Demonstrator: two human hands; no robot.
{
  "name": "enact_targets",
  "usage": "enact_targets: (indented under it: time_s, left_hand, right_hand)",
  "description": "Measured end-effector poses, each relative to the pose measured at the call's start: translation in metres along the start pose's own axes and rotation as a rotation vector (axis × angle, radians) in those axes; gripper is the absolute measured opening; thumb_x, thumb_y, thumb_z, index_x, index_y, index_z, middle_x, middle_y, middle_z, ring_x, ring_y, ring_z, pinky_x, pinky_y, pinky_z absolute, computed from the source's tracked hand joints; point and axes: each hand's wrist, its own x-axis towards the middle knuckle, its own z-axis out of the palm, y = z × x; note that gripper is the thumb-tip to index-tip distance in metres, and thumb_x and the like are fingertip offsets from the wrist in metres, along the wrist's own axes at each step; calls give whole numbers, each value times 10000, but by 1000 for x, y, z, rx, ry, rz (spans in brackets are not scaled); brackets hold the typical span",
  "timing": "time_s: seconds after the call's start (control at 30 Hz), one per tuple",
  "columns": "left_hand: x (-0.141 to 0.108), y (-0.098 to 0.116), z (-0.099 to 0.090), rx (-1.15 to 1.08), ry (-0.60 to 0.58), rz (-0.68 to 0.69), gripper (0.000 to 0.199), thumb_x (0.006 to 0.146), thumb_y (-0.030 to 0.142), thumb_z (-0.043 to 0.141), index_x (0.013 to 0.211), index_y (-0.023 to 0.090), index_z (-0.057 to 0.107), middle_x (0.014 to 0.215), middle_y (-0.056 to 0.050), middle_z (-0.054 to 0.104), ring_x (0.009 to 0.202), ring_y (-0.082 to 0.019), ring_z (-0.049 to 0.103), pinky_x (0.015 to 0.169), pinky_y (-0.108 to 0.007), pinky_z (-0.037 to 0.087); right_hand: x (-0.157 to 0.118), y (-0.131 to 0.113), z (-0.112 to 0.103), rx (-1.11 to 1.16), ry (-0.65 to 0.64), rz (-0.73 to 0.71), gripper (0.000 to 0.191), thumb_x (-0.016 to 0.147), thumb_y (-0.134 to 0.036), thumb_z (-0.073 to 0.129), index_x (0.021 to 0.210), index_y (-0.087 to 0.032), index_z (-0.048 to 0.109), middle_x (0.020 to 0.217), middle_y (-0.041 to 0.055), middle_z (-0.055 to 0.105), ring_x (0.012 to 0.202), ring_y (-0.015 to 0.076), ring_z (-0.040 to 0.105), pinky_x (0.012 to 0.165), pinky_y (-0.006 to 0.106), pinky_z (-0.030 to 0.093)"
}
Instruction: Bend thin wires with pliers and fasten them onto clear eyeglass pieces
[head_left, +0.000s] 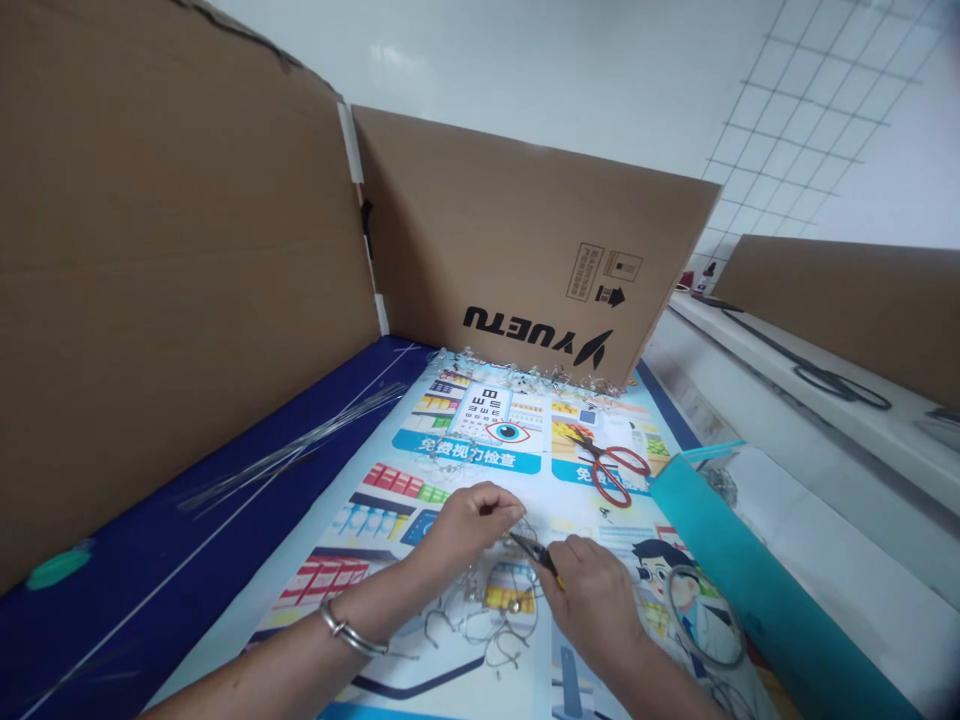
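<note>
We noted right hand [589, 600] clamped round yellow-handled needle-nose pliers [534, 553], tips at bent wire tangle [487, 620], lower centre of frame, on printed poster [480, 420]. Left hand [472, 525] just beside tips, fingers together; hold on wire unclear. Short bends best made close to fingers. Counted: two hands, one pliers, one red-handled scissors [609, 470], one teal tube [750, 590], right; one bundle straight wire rods [300, 445], left.
</note>
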Motion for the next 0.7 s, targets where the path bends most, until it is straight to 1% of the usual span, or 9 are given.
enact_targets:
  time_s: [0.2,0.3,0.37,0.47,0.6,0.7]
  left_hand:
    - [0,-11,6,-210,-38,-59,202,700,313,626,813,147,649,542,32,522,481,-88,427,493,-207,339]
    - [-2,-13,8,-265,-42,-46,209,705,320,629,808,139,644,566,21,530,497,-90,439,505,-208,353]
    - [-4,-11,7,-252,-21,-15,205,721,333,617,779,138,639,560,21,517,511,-95,441,515,-208,355]
    - [-7,-4,5,-179,66,53,189,743,331,595,735,144,623,578,21,509,542,-102,442,530,-204,356]
    - [-6,1,1,-67,172,118,150,750,287,572,693,153,604,616,17,524,550,-101,435,526,-196,352]
    - [-5,1,1,-8,195,123,140,746,265,563,665,154,592,603,20,513,550,-103,432,519,-195,347]
  right_hand:
    - [-1,-1,2,55,-53,55,170,833,-318,490,718,-201,535,686,3,566,630,133,490,561,254,227]
    - [0,-1,1,64,-74,83,177,841,-327,478,727,-203,535,699,0,572,639,129,502,556,247,233]
    - [0,-1,0,53,-73,103,184,842,-334,476,723,-205,531,698,-1,568,639,129,500,556,246,236]
    - [1,-1,-2,41,-48,114,161,829,-322,494,725,-204,528,713,3,558,664,137,494,576,244,252]
    - [2,0,-2,36,-17,80,146,821,-299,500,722,-193,522,735,21,536,718,157,476,631,256,277]
    - [3,1,-1,31,5,44,160,829,-304,490,724,-189,524,738,32,522,729,168,457,651,272,282]
